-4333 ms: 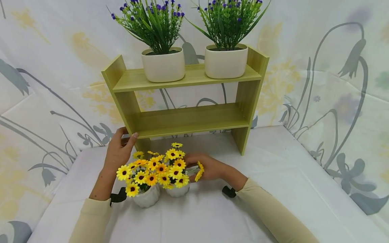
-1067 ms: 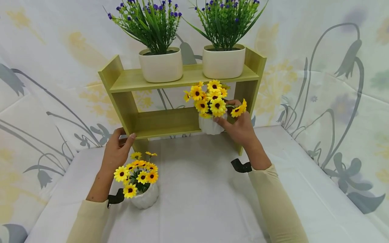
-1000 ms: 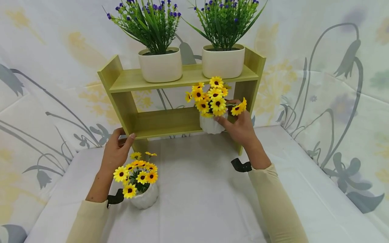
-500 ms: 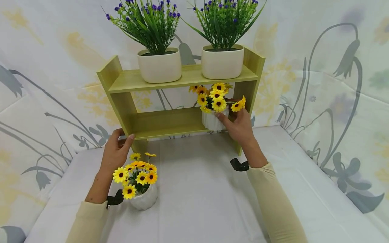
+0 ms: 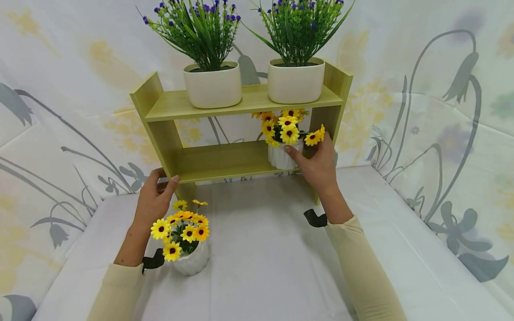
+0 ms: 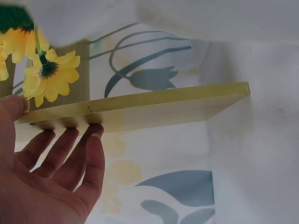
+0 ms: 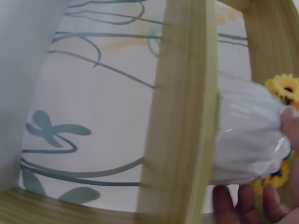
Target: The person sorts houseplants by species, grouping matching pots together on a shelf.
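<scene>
My right hand point(image 5: 317, 171) holds a white ribbed flower pot point(image 5: 281, 157) with yellow daisies, thumb on its front and fingers round its right side. This pot is at the right end of the middle board of a wooden shelf point(image 5: 225, 160). In the right wrist view the pot point(image 7: 250, 133) shows right at the board's edge point(image 7: 205, 116). At the shelf's left side, my left hand point(image 5: 154, 196) grips the side panel. The left wrist view shows the fingers point(image 6: 70, 135) against the panel's outer face point(image 6: 163, 109). A matching flower pot point(image 5: 192, 261) stands on the table by my left forearm.
Two cream planters, a left one point(image 5: 213, 89) and a right one point(image 5: 296, 84), both with purple-flowered plants, stand on the top board. A white cloth point(image 5: 257, 267) covers the table. Behind the shelf hangs a flower-printed backdrop point(image 5: 421, 111).
My right hand has lifted the flower pot from the table beside its match to the middle board, then moved it slightly right and inward. My left hand stays on the shelf's side.
</scene>
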`<state>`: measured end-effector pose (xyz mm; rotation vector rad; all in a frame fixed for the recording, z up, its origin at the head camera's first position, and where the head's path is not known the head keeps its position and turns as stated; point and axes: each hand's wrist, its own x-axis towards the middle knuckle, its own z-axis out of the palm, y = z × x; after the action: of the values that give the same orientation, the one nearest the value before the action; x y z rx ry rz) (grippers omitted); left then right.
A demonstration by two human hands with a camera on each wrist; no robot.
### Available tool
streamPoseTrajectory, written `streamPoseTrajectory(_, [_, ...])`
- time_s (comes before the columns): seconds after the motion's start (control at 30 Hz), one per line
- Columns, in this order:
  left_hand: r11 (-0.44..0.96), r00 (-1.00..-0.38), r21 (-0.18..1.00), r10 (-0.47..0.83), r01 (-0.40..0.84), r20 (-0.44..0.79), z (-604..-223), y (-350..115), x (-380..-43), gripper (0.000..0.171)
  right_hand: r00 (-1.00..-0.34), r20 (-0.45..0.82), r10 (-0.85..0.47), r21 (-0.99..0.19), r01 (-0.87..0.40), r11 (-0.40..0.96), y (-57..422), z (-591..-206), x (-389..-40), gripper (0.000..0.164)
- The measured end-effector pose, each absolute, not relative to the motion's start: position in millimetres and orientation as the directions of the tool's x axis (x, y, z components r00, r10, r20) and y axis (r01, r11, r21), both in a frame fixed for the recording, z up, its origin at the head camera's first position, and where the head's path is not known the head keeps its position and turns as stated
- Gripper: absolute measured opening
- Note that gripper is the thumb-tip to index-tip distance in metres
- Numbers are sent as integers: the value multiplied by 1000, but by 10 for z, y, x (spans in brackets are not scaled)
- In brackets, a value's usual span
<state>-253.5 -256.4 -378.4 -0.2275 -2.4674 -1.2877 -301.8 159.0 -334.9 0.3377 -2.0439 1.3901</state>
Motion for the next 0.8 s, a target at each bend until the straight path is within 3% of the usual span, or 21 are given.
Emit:
streamPoseTrajectory(0.07, [575,-926,762,-18,298,377,-3791,-2569,-2542,60,-751,636,178,-728,-509,459,1570,-3329,-2987,66])
streamPoseTrajectory(0.17, [575,-926,761,-17,300,378,-3793,-2575,-2547,59,-739,646,192,-716,-498,489,1528,-3313,-2934,48])
streamPoseTrajectory(0.33, [581,-929,760,-15,292,369,-3786,-2579,-2554,60,-696,691,196,-682,-537,496,1380,-3347,-2847,53])
streamPoseTrajectory(0.5, [583,-930,757,-8,295,369,-3772,-2585,-2562,60,-604,770,206,-618,-624,479,1113,-3451,-2738,35])
streamPoseTrajectory(0.63, [573,-929,762,-3,301,369,-3766,-2588,-2560,59,-543,834,94,-520,-719,461,892,-3562,-2676,21])
streamPoseTrajectory(0.8, [566,-930,768,-7,299,366,-3772,-2593,-2550,59,-550,824,-138,-450,-781,433,690,-3706,-2648,6])
